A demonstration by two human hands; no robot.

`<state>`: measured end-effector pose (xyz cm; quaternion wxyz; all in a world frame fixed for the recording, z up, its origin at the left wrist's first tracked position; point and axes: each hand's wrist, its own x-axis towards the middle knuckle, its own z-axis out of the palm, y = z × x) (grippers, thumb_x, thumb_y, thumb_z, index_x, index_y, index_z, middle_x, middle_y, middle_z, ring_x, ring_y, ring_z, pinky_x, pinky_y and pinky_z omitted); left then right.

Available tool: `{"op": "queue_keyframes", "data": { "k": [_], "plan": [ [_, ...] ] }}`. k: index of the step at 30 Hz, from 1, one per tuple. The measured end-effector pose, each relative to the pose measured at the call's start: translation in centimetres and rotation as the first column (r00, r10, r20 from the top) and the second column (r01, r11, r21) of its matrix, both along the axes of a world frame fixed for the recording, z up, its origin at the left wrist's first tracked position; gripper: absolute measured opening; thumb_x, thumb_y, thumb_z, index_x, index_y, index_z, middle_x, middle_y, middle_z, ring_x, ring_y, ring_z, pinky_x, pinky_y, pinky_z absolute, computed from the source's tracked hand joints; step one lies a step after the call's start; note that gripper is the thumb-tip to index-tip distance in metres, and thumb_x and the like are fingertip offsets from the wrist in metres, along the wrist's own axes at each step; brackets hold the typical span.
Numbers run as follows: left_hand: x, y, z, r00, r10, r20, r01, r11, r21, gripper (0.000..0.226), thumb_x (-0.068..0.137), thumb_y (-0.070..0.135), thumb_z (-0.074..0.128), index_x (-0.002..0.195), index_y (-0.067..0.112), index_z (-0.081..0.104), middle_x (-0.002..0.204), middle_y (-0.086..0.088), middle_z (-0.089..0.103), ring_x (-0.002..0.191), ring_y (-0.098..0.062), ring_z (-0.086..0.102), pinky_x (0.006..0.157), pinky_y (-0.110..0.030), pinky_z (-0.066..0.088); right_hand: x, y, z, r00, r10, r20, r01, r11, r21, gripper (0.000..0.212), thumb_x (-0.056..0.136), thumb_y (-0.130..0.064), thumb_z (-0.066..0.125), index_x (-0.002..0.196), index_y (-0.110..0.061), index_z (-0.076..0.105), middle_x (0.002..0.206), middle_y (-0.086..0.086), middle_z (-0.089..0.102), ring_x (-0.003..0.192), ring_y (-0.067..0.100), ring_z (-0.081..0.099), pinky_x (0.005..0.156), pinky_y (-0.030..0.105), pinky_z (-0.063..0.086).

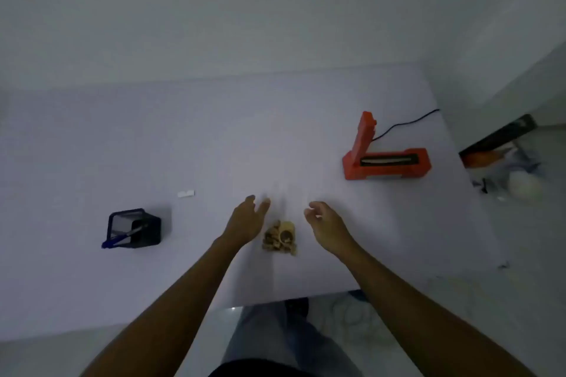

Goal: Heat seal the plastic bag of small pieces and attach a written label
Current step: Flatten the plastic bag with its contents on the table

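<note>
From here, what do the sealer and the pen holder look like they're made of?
The heat sealer looks like moulded orange plastic with a matte finish: uniform colour, blocky edges. A darker strip runs along its base, the material unclear. The pen holder seems to be black wire mesh, probably metal: the blue pen shows through its wall. Blur leaves both uncertain.

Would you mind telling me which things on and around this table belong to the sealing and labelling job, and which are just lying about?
For the job:
plastic bag of small pieces
orange heat sealer, lid raised
white label
blue pen in the black mesh holder

Lying about:
dark box beside the table
white clutter next to the box
</note>
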<state>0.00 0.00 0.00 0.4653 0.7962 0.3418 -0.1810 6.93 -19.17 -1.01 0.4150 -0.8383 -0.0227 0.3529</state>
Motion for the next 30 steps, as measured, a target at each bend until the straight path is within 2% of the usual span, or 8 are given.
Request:
{"op": "queue_keyframes", "data": {
  "k": [5, 11, 15, 19, 21, 24, 27, 30],
  "plan": [
    [-0.6, -1.1, -3.6, 0.981, -0.085, -0.175, 0.090, 0.996, 0.022, 0.044, 0.104, 0.026, 0.042, 0.139, 0.000, 0.045, 0.140, -0.019, 0.053, 0.127, -0.034, 0.050, 0.099, -0.034, 0.040, -1.8, -0.6, -4.7, 0.984, -0.067, -0.168, 0.045, 0.991, -0.127, 0.051, 0.103, -0.034, 0.052, 0.145, -0.006, 0.047, 0.140, 0.014, 0.056, 0.125, 0.030, 0.056, 0.107, 0.039, 0.046],
    [-1.2, -1.3, -5.6, 0.987, -0.018, -0.158, 0.035, 0.994, 0.102, 0.035, 0.097, 0.011, 0.046, 0.130, 0.002, 0.053, 0.129, -0.017, 0.060, 0.117, -0.032, 0.055, 0.088, -0.029, 0.041, -2.4, 0.1, -7.0, 0.977, -0.151, -0.154, 0.139, 0.986, -0.088, 0.036, 0.097, -0.022, 0.062, 0.123, 0.003, 0.063, 0.116, 0.022, 0.069, 0.107, 0.039, 0.066, 0.095, 0.052, 0.054],
    [-1.4, -1.3, -6.3, 0.991, -0.014, -0.136, 0.019, 0.999, 0.039, 0.038, 0.093, 0.013, 0.058, 0.130, 0.006, 0.057, 0.126, -0.010, 0.064, 0.115, -0.026, 0.060, 0.098, -0.032, 0.047, -2.3, 0.1, -6.9, 0.980, -0.170, -0.106, 0.166, 0.985, -0.046, 0.022, 0.091, -0.006, 0.063, 0.111, -0.006, 0.072, 0.106, 0.014, 0.073, 0.099, 0.031, 0.069, 0.090, 0.047, 0.059],
    [-2.1, -1.7, -6.0, 1.000, 0.019, 0.021, -0.020, 0.999, 0.039, 0.013, 0.090, 0.012, 0.067, 0.101, 0.011, 0.074, 0.095, 0.000, 0.073, 0.086, -0.014, 0.066, 0.087, -0.029, 0.055, -2.4, -0.5, -6.6, 0.985, -0.163, -0.064, 0.164, 0.986, 0.016, 0.015, 0.090, -0.001, 0.066, 0.101, -0.006, 0.074, 0.095, 0.009, 0.073, 0.091, 0.027, 0.070, 0.083, 0.039, 0.060],
    [-2.6, -1.9, -5.6, 0.995, 0.040, 0.094, -0.043, 0.999, 0.032, 0.011, 0.091, 0.008, 0.066, 0.093, 0.013, 0.075, 0.090, 0.003, 0.073, 0.079, -0.007, 0.065, 0.079, -0.018, 0.055, -2.6, -1.0, -6.3, 0.988, -0.156, -0.023, 0.157, 0.986, 0.060, 0.009, 0.090, -0.003, 0.069, 0.096, -0.007, 0.075, 0.090, 0.005, 0.073, 0.084, 0.021, 0.069, 0.077, 0.034, 0.058],
    [-3.6, -2.1, -4.9, 0.972, 0.021, 0.233, -0.038, 0.997, 0.070, 0.011, 0.091, 0.010, 0.067, 0.094, 0.014, 0.077, 0.092, 0.006, 0.074, 0.081, -0.002, 0.066, 0.072, -0.004, 0.048, -3.1, -2.1, -5.7, 0.985, -0.166, 0.050, 0.158, 0.979, 0.127, 0.007, 0.091, -0.006, 0.070, 0.092, -0.012, 0.073, 0.086, 0.000, 0.072, 0.079, 0.009, 0.066, 0.075, 0.021, 0.052],
    [-4.7, -2.1, -4.4, 0.946, 0.015, 0.325, -0.040, 0.997, 0.071, 0.011, 0.092, 0.013, 0.067, 0.099, 0.015, 0.076, 0.096, 0.008, 0.073, 0.088, -0.003, 0.067, 0.075, -0.008, 0.051, -3.9, -3.4, -5.0, 0.979, -0.181, 0.092, 0.161, 0.968, 0.191, 0.005, 0.094, -0.013, 0.068, 0.097, -0.013, 0.072, 0.094, -0.005, 0.072, 0.090, 0.000, 0.065, 0.078, 0.011, 0.051],
    [-5.5, -2.4, -4.3, 0.937, 0.011, 0.350, -0.029, 0.999, 0.044, 0.013, 0.090, 0.011, 0.069, 0.101, 0.015, 0.075, 0.098, 0.008, 0.073, 0.090, -0.004, 0.067, 0.077, -0.011, 0.054, -5.0, -4.5, -5.3, 0.981, -0.163, 0.101, 0.141, 0.970, 0.196, 0.009, 0.095, -0.013, 0.067, 0.103, -0.012, 0.071, 0.101, -0.003, 0.072, 0.097, 0.003, 0.064, 0.080, 0.011, 0.051]
  ]
}}
